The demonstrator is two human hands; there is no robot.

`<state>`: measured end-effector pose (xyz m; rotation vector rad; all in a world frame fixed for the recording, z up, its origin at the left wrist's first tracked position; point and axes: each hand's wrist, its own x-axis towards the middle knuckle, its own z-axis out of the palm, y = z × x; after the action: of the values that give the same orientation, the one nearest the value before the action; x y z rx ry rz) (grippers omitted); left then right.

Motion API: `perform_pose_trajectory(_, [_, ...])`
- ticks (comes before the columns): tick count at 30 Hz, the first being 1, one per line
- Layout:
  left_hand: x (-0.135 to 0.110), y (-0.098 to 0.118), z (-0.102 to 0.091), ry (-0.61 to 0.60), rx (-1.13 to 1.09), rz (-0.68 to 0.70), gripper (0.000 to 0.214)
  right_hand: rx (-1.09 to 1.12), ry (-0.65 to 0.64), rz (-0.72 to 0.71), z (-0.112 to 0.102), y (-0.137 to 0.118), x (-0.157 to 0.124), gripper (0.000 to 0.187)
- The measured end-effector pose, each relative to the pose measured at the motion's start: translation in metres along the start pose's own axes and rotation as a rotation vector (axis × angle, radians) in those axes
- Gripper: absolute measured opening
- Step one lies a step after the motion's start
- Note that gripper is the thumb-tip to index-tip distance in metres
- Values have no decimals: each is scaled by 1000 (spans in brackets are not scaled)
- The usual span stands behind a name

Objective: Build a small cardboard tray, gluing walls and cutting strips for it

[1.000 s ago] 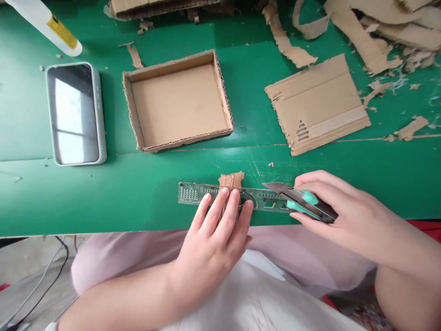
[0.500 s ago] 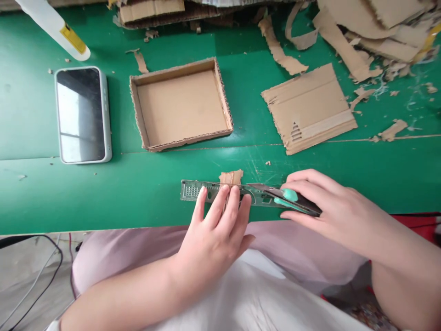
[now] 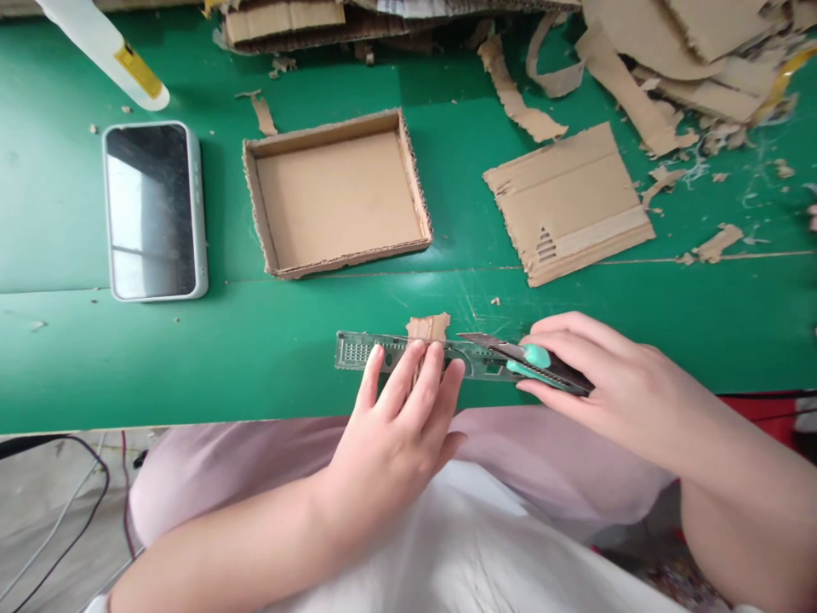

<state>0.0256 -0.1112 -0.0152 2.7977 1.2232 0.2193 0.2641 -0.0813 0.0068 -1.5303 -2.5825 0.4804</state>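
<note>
My left hand (image 3: 408,409) lies with fingers spread, its fingertips pressing on a clear plastic ruler (image 3: 361,352) near the table's front edge. Under the ruler is a small torn piece of cardboard (image 3: 429,327), whose upper end sticks out beyond the far edge. In my right hand (image 3: 597,366) is a utility knife (image 3: 552,370) with a black and mint-green body. Its blade is out and points left, over the right part of the ruler, a short way from the cardboard piece. The ruler's right end is hidden by the knife and hand.
A shallow cardboard tray (image 3: 338,200) lies beyond my left hand, with a phone (image 3: 154,213) to its left. A flat cardboard rectangle (image 3: 568,204) lies at the right. Cardboard scraps (image 3: 689,77) pile up at the far right. A white and yellow object (image 3: 121,64) extends in at the upper left.
The knife has shifted very slightly, its blade tip now a little higher and clear of the ruler's far edge. My left hand and the ruler stay in place.
</note>
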Motion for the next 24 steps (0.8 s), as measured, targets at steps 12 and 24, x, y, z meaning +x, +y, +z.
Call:
perform_pose_trajectory(12, [0, -1, 0, 3, 14, 18, 55, -9, -20, 2, 0, -1, 0, 17])
perform_pose_trajectory(24, [0, -1, -1, -1, 60, 31, 57, -238, -50, -191, -22, -14, 31, 34])
